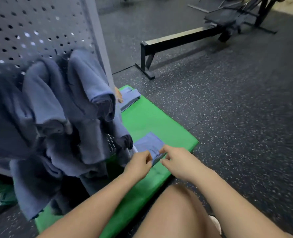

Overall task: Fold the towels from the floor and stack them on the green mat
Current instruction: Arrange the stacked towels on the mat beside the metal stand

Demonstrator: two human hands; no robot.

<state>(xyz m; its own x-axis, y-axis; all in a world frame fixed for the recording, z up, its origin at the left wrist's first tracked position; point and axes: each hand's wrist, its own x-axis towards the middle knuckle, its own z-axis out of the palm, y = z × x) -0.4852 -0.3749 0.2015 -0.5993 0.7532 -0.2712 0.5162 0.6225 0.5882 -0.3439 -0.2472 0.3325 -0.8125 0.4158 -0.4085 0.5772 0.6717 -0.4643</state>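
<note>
Both grips work on one towel: our left grip and right grip each pinch the near edge of a small folded towel, which lies on the green mat close to its right edge, toward the near end. We judge this fold nearly finished, though the towel is not yet stacked. Along the mat's left edge a heap of unfolded towels hangs crumpled, so we reckon most of the job is left. At the mat's far corner a stack of folded towels already sits, several layers deep as far as we can tell.
</note>
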